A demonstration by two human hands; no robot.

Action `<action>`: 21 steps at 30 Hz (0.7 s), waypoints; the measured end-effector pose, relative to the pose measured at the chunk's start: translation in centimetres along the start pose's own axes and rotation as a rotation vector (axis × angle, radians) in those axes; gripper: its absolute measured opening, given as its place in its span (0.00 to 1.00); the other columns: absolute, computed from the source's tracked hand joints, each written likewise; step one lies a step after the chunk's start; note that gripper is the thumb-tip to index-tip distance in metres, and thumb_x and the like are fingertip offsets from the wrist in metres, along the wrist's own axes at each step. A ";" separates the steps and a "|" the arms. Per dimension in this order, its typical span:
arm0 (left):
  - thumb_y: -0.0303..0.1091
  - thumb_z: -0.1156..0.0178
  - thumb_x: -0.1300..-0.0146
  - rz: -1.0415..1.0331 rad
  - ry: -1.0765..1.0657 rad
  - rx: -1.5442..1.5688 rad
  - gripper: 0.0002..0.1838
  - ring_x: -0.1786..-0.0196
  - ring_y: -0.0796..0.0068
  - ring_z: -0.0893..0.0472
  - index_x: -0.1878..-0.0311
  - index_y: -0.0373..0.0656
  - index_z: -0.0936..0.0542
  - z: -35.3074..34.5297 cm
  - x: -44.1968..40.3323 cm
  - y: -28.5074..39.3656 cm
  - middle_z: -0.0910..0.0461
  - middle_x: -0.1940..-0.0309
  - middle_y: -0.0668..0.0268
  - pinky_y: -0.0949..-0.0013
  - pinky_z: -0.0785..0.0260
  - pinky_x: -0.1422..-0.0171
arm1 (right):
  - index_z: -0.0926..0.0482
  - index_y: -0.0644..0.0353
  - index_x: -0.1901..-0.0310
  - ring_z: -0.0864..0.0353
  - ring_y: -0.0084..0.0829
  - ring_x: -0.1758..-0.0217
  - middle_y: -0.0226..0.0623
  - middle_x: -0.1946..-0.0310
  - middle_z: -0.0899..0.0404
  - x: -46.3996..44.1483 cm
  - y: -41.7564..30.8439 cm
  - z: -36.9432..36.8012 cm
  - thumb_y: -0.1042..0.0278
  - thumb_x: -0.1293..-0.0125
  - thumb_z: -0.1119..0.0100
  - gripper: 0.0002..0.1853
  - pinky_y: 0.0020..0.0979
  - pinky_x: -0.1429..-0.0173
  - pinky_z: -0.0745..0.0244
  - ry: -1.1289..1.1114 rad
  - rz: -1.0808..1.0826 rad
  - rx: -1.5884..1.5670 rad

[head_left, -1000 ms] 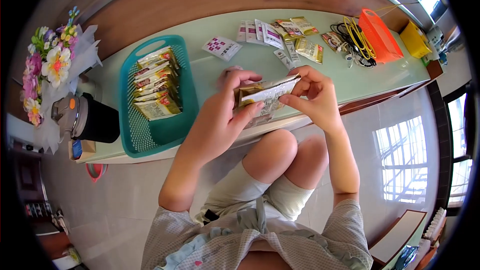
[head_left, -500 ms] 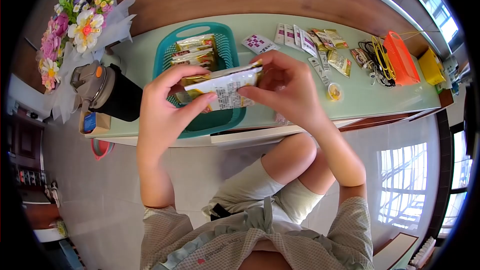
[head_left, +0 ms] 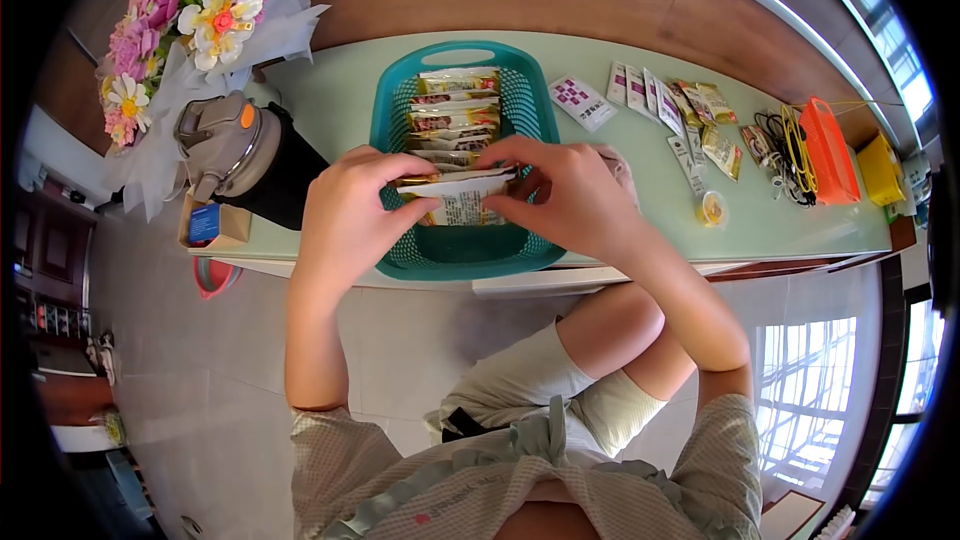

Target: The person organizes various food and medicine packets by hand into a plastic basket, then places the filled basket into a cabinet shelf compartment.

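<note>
Between my two hands is a small printed snack packet [head_left: 462, 204], its white back with dark text facing me. My left hand [head_left: 352, 208] pinches its left end, thumb in front and fingers behind. The right end is gripped the same way by my right hand [head_left: 572, 198]. Below and around the packet is a teal plastic basket [head_left: 550, 120]. Inside the basket, several gold and white packets [head_left: 455, 120] stand in a row behind the held one, which is upright at the front of that row. Whether it rests on the basket floor is hidden.
Right of the basket lie purple-and-white sachets [head_left: 582, 103], gold packets [head_left: 720, 150], a small round cup [head_left: 712, 210], coiled cables [head_left: 785, 155] and an orange holder [head_left: 828, 155]. A black tumbler [head_left: 275, 165] and a flower bouquet [head_left: 215, 25] stand left. A drawer [head_left: 545, 286] juts out in front.
Both hands have brought the packet down into the basket, behind its front rim and against the row of packets. The camera view has shifted, so the table items appear further right.
</note>
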State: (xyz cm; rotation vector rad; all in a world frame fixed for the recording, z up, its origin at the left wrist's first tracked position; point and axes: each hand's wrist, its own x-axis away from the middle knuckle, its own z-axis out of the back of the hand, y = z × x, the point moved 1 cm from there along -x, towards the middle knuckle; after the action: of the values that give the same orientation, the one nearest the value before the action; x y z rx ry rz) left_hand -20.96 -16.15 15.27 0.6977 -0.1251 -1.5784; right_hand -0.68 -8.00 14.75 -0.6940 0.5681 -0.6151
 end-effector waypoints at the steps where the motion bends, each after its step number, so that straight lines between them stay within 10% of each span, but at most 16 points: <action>1: 0.29 0.27 0.57 -0.007 -0.017 -0.052 0.16 0.66 0.64 0.21 0.61 0.43 0.15 0.0 -0.1 -0.1 0.19 0.68 0.62 0.67 0.29 0.61 | 0.18 0.52 0.59 0.17 0.24 0.73 0.30 0.72 0.16 -0.2 0.4 -0.3 0.65 0.47 0.29 0.14 0.25 0.67 0.25 -0.013 0.024 0.036; 9: 0.31 0.27 0.62 -0.202 -0.016 -0.299 0.11 0.56 0.66 0.24 0.71 0.48 0.16 -0.7 -0.7 -1.6 0.21 0.69 0.69 0.62 0.33 0.44 | 0.19 0.51 0.64 0.16 0.39 0.68 0.37 0.73 0.17 -2.1 1.3 -2.1 0.59 0.47 0.32 0.11 0.38 0.63 0.22 -0.119 0.059 0.287; 21: 0.32 0.29 0.61 -0.179 -0.022 -0.509 0.10 0.56 0.67 0.25 0.71 0.47 0.16 -2.1 -0.6 -0.9 0.24 0.69 0.70 0.62 0.31 0.47 | 0.18 0.51 0.67 0.17 0.39 0.66 0.34 0.68 0.20 -2.2 1.5 -3.1 0.64 0.52 0.31 0.10 0.39 0.64 0.22 -0.055 0.154 0.436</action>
State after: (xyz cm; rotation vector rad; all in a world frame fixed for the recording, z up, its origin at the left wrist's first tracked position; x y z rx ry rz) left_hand -20.75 -14.74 13.36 0.2968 0.3233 -1.6957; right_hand -3.72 -6.91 12.30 -0.2534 0.4122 -0.5497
